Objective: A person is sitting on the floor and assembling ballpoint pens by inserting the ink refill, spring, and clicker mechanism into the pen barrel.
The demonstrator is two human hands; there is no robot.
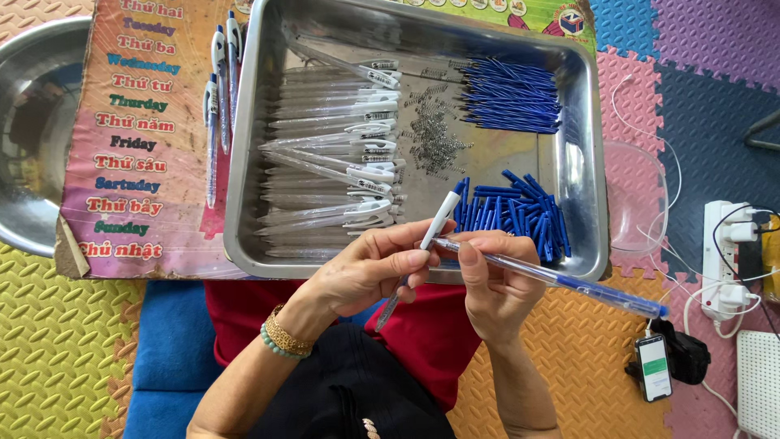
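My left hand [370,268] pinches a clear pen barrel with a white clip [437,221], held upright over the tray's near rim. My right hand [494,284] grips a clear pen with a blue end [569,284], which slants down to the right. The two parts meet between my fingertips. Behind my hands stands a steel tray [244,162] holding several clear barrels with white clips [333,154], a heap of small springs [435,138], blue refills [512,93] and blue caps [512,215].
Three finished pens [218,89] lie on a printed cardboard sheet [138,130] left of the tray. A metal bowl [28,122] sits far left. A clear plastic lid [642,195], a power strip with cables [727,260] and a phone [652,367] lie at the right on foam mats.
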